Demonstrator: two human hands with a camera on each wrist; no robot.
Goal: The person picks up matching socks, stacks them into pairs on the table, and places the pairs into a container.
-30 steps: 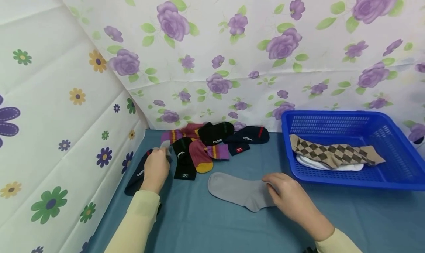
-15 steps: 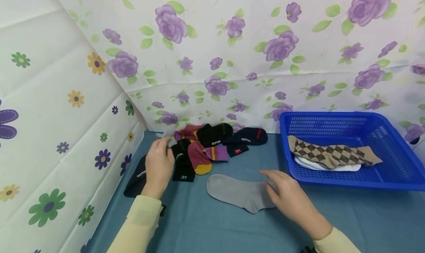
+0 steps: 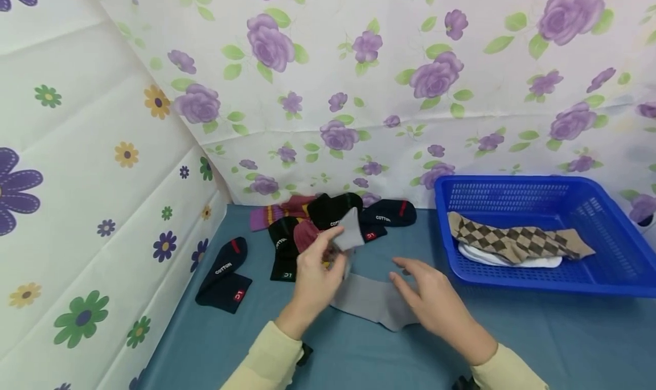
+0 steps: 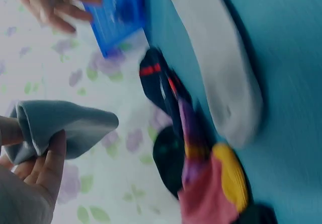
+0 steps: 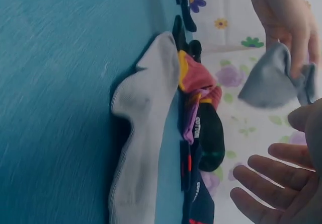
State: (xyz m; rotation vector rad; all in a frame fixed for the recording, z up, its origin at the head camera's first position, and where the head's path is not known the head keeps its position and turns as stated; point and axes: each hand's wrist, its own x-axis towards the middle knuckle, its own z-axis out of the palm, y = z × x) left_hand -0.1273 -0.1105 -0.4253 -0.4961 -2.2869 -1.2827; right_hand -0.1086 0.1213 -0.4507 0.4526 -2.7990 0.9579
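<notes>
My left hand (image 3: 316, 279) pinches a grey sock (image 3: 351, 230) near its end, lifted above the table. In the left wrist view the thumb and fingers bend the held grey sock (image 4: 70, 126) between them. A second grey sock (image 3: 376, 303) lies flat on the cloth, partly behind my left hand in the head view. My right hand (image 3: 433, 302) hovers by that flat sock's right end, fingers apart and holding nothing. The right wrist view shows the right hand's fingers (image 5: 266, 183) spread, with the raised sock just beyond them.
A blue basket (image 3: 543, 284) at the right holds a brown checked sock (image 3: 517, 239) over a white sock (image 3: 504, 258). Dark, maroon and purple socks lie by the back wall. One navy sock (image 3: 223, 282) lies alone at the left. Flowered sheets form the walls.
My left hand has picked up a grey sock from the far left pile and carried it right, above the flat grey sock. The navy sock at the left is uncovered. My right hand has shifted slightly left.
</notes>
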